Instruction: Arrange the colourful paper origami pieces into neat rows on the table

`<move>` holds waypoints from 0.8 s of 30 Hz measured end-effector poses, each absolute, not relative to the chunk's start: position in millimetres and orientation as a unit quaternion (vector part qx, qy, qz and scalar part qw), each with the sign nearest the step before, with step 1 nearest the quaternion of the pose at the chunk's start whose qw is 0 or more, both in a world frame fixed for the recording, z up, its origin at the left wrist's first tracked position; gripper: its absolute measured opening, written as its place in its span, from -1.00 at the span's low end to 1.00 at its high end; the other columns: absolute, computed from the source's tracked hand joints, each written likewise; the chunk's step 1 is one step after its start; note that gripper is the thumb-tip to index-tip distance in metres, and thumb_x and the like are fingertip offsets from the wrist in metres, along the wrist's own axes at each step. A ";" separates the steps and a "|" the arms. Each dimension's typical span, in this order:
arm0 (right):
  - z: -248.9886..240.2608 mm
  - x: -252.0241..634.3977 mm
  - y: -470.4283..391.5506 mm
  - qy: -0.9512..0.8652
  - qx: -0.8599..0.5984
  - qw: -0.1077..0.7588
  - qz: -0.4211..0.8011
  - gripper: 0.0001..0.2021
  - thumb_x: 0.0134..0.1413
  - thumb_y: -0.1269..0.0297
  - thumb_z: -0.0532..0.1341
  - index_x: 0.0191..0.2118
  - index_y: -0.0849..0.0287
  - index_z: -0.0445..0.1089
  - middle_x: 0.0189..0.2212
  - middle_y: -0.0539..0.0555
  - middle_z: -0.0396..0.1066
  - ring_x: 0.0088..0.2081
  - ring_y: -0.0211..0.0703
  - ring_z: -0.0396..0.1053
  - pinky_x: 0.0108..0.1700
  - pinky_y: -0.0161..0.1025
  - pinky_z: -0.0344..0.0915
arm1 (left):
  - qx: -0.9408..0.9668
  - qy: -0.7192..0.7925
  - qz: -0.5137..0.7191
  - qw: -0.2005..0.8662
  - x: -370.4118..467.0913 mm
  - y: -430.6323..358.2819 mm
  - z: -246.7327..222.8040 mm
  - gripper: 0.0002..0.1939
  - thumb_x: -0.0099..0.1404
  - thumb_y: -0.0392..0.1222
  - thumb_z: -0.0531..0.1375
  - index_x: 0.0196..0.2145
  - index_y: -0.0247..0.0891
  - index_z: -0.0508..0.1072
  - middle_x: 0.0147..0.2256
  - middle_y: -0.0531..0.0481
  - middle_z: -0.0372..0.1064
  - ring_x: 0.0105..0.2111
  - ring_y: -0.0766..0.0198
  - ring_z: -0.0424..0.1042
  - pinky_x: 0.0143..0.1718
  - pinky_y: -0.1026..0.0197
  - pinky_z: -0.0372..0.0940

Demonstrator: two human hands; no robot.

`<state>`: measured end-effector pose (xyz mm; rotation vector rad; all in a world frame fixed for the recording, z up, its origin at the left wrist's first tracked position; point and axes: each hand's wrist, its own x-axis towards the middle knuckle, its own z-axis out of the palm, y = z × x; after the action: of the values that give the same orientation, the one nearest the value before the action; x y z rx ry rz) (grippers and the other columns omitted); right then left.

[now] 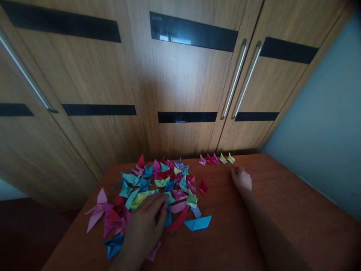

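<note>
A heap of folded paper origami pieces (170,174) in pink, red, blue, green and yellow covers the left part of the table. My left hand (149,217) reaches over its near side, fingers curled down among the papers. Whatever lies under those fingertips is hidden. On the right, my right hand (241,178) rests closed on the tabletop, just below a short row of small origami pieces; its palm side is out of sight. That row ends in a yellow piece (231,158). A single red origami piece (203,186) lies between the heap and my right hand.
The brown wooden table (287,203) stands against a wooden wardrobe (180,75) with metal handles (235,81). A pale wall (324,124) borders the right side. A flat blue folded strip (198,223) and a large pink origami piece (98,210) lie at the heap's edges.
</note>
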<state>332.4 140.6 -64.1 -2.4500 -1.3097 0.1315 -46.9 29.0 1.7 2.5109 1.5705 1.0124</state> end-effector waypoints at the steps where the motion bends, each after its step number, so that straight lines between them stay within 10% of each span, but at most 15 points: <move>1: -65.2 323.6 132.7 -0.476 -0.858 0.184 0.053 -0.68 0.22 0.12 -0.01 -0.03 0.15 0.30 -0.23 0.18 0.48 -0.16 0.00 0.45 -0.18 -0.19 0.30 | 0.799 0.508 0.321 0.004 -48.9 30.7 1.5 -0.73 0.28 -0.20 0.08 -0.08 -0.15 0.43 -0.12 -0.07 0.46 -0.11 0.14 0.44 -0.08 0.08 0.37; 10: -60.0 229.5 91.6 -0.661 -0.679 0.289 0.133 -0.71 0.16 0.14 0.08 -0.05 0.05 0.39 -0.09 0.04 0.45 -0.09 -0.11 0.40 -0.12 -0.27 0.27 | 0.803 0.528 0.274 0.036 -51.7 37.4 -4.7 -0.71 0.27 -0.18 0.09 -0.05 -0.18 0.42 -0.05 -0.12 0.42 -0.05 0.09 0.41 -0.01 -0.01 0.31; 24: -55.5 171.6 75.0 -0.715 -0.506 0.368 0.312 -0.76 0.07 0.34 0.12 -0.13 0.11 0.42 -0.46 -0.02 0.40 -0.43 -0.24 0.34 -0.36 -0.34 0.23 | 0.816 0.459 0.332 0.111 -26.3 39.6 -25.0 -0.60 0.21 -0.33 0.11 0.02 -0.14 0.37 0.02 -0.12 0.35 0.04 0.10 0.33 0.05 -0.07 0.27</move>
<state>171.6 75.0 -55.5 -1.2987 -1.8377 0.8019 -26.3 39.6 -25.0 2.3973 1.3481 0.9755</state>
